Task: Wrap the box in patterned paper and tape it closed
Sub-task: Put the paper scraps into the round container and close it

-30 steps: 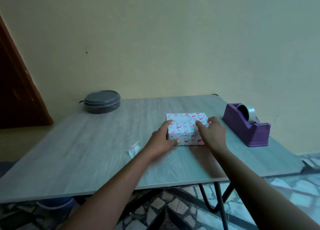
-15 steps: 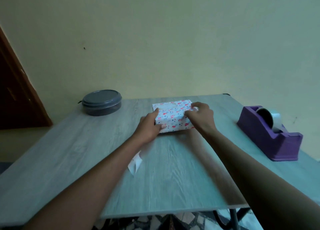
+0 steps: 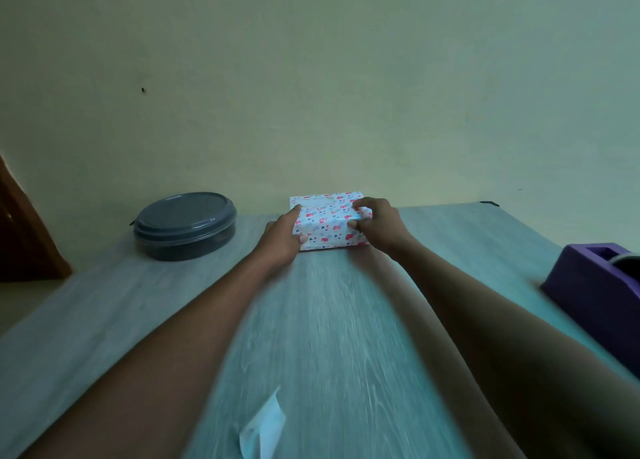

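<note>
Head view: the small flat box wrapped in white paper with red and blue hearts (image 3: 329, 224) lies on the grey wood-grain table (image 3: 329, 337), right of the round grey lidded container (image 3: 185, 224). The left hand (image 3: 280, 240) grips its left side; the right hand (image 3: 377, 228) pinches its right end. It looks light, stiff, with slick paper; best held by opposite edges.

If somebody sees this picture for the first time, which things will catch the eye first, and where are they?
The eye goes first to the wrapped box in white paper with red and blue marks, at the far middle of the grey table, held between the left hand and the right hand. Next come the dark round lidded container at the far left and the purple tape dispenser at the right edge.
</note>
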A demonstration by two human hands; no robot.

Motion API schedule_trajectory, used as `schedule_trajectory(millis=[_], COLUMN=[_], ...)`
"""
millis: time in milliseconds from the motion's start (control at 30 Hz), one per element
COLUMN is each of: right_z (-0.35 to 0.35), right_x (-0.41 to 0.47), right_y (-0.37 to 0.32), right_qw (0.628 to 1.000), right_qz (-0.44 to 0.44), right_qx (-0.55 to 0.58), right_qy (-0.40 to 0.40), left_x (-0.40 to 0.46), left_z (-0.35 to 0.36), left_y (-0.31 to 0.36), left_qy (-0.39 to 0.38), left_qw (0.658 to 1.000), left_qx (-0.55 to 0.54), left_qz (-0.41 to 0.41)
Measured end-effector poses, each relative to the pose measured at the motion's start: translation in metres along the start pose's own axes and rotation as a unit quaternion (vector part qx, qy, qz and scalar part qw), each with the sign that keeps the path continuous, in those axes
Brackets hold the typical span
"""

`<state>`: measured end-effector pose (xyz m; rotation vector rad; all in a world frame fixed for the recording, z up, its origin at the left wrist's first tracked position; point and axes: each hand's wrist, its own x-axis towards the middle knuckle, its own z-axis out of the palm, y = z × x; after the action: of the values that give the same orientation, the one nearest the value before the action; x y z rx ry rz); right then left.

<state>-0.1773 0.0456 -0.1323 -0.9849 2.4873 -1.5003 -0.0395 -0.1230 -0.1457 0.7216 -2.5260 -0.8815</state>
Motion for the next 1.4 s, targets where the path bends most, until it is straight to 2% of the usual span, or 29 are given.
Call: schedule_trajectory(millis=[367, 467, 600, 667, 767, 867, 1033, 1133, 1200, 1300, 1400], right_z=[0.015, 0.011, 0.001, -0.005, -0.007, -0.004, 0.005, 0.005, 0.003, 0.002, 0.001], right_x=[0.035, 0.017, -0.032, -0.066, -0.114, -0.174, -0.24, -0.265, -0.275, -0.282, -0.282], right_y=[0.006, 0.0, -0.014, -0.027, -0.04, -0.054, -0.052, -0.045, -0.043, -0.047, -0.055], right_qw=[0.989, 0.994, 0.997, 0.997, 0.995, 0.993, 0.996, 0.995, 0.995, 0.993, 0.989], right_qz=[-0.019, -0.017, -0.034, -0.028, 0.003, 0.013, 0.005, 0.003, -0.009, -0.012, -0.009], right_qx=[-0.141, -0.109, -0.03, 0.018, 0.086, 0.12, 0.084, 0.074, 0.063, 0.045, 0.057], right_qy=[-0.036, 0.009, 0.07, 0.074, 0.049, 0.013, -0.04, -0.064, -0.076, -0.109, -0.133], left_x=[0.028, 0.014, -0.023, -0.055, -0.098, -0.161, -0.24, -0.267, -0.282, -0.294, -0.299], left_z=[0.003, 0.003, -0.002, -0.01, -0.017, -0.031, -0.035, -0.032, -0.031, -0.03, -0.033], left_y=[-0.005, 0.004, 0.018, 0.028, 0.036, 0.044, 0.043, 0.036, 0.032, 0.028, 0.034], left_qy=[-0.022, 0.023, 0.088, 0.114, 0.139, 0.107, 0.085, 0.039, 0.02, 0.057, 0.099], left_qw=[0.999, 0.999, 0.995, 0.99, 0.987, 0.99, 0.994, 0.997, 0.997, 0.996, 0.992], left_qx=[0.049, 0.039, -0.051, -0.084, -0.077, -0.085, -0.035, 0.028, 0.029, 0.013, -0.048], left_qz=[0.007, 0.001, 0.004, -0.005, -0.012, -0.024, -0.053, -0.063, -0.068, -0.069, -0.066])
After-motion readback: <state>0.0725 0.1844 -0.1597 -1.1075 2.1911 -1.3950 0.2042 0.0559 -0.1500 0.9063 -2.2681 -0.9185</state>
